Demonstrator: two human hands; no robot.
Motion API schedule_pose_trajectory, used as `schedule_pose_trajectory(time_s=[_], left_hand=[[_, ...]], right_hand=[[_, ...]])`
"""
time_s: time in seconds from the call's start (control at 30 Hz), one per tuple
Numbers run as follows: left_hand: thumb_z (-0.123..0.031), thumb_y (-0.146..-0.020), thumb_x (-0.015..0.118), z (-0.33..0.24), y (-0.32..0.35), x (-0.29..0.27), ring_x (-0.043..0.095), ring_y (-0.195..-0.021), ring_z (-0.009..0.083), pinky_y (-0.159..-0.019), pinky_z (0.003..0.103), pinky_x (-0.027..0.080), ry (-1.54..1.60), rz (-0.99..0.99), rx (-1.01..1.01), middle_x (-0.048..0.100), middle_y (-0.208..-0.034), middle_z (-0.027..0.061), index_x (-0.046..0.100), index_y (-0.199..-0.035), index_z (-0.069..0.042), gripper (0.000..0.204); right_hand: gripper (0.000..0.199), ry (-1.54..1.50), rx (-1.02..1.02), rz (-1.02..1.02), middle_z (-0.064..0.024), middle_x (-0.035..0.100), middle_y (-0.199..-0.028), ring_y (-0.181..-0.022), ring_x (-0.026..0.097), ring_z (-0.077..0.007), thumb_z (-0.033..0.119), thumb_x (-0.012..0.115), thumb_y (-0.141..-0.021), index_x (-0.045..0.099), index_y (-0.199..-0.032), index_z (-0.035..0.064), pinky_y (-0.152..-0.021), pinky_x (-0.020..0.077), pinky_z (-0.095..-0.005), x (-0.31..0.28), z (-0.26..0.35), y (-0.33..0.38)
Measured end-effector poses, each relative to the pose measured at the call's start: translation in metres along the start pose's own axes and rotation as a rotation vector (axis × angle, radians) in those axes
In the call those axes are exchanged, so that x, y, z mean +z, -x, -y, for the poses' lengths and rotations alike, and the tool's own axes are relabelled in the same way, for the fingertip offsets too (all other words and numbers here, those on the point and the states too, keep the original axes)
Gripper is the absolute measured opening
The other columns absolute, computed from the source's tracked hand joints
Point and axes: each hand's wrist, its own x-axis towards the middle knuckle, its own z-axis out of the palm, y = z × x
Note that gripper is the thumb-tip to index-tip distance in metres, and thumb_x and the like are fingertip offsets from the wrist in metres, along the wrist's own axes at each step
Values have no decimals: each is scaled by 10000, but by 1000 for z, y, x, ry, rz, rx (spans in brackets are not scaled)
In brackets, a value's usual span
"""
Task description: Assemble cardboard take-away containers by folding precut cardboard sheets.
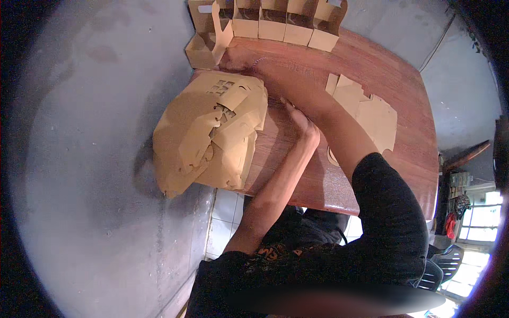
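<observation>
My right arm stretches across the table to the far left. My right hand [237, 59], with a thin cord at its wrist, is beside an open brown cardboard carrier box [204, 53]. Its fingers blend into the brown tabletop, so their grip is unclear. Below my right forearm, my left hand [301, 119] is over the table with a finger or thumb stretched out. The forearm hides part of that hand, and nothing shows in it. Left of both hands lies a pile of flat die-cut cardboard blanks [212, 132], overhanging the table's near left edge.
A row of folded cardboard boxes [273, 24] stands along the far edge of the wooden table [408, 106]. More flat cardboard pieces [376, 119] lie right of my right forearm. A grey wall [95, 159] borders the left side. Dark chairs [445, 265] stand at the lower right.
</observation>
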Motion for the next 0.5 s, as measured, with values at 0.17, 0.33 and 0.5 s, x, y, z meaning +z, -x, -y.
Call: schedule_pose_trajectory(time_s=[0.17, 0.33, 0.5], left_hand=[[-646, -977, 356, -10, 25, 29, 403, -1323, 288, -1119, 471, 270, -457, -370, -48, 430, -1447, 46, 368, -1451, -145, 690], [-719, -938, 380, -10, 14, 2, 497, -1087, 214, -910, 367, 362, -461, -266, -125, 466, -1285, 53, 346, -1445, -124, 782], [-666, -956, 392, -5, 11, 1, 460, -1170, 261, -943, 472, 358, -426, -298, -91, 476, -1243, 40, 385, -1406, -159, 678]], right_hand=[[540, 64, 347, 55, -219, 694, -1035, -988, 664, -392, 382, 608, -809, 601, -1219, 31, -863, 531, -471, 5, -21, 27], [485, 140, 340, 114, -244, 654, -1124, -1068, 631, -408, 362, 564, -861, 617, -1204, 23, -924, 513, -495, 1, -57, 39], [510, 74, 474, -160, -272, 585, -1217, -1159, 570, -440, 371, 575, -888, 561, -1247, 10, -976, 488, -513, 16, -92, 29]])
